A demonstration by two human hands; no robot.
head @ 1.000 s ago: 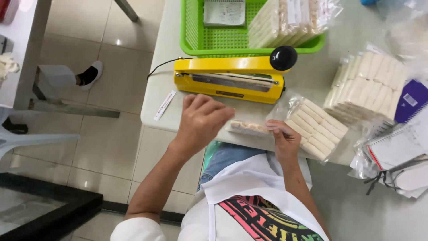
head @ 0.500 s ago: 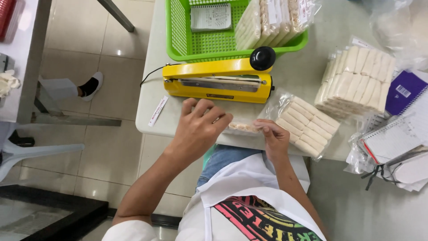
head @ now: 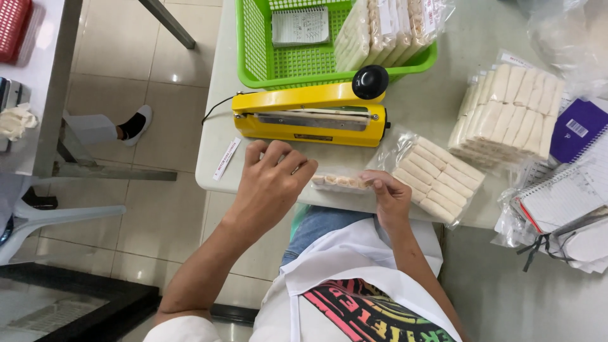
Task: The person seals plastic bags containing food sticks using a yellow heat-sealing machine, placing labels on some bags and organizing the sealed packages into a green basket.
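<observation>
The pale grey surface carries a yellow heat sealer with a black knob just beyond both hands. The left hand and right hand each pinch an end of the small clear plastic packet of pale rolls between them, at the near edge.

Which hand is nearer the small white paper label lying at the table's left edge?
Left. The left hand rests just right of the paper label, at one end of the small clear bag. The right hand grips the bag's far end.
</observation>
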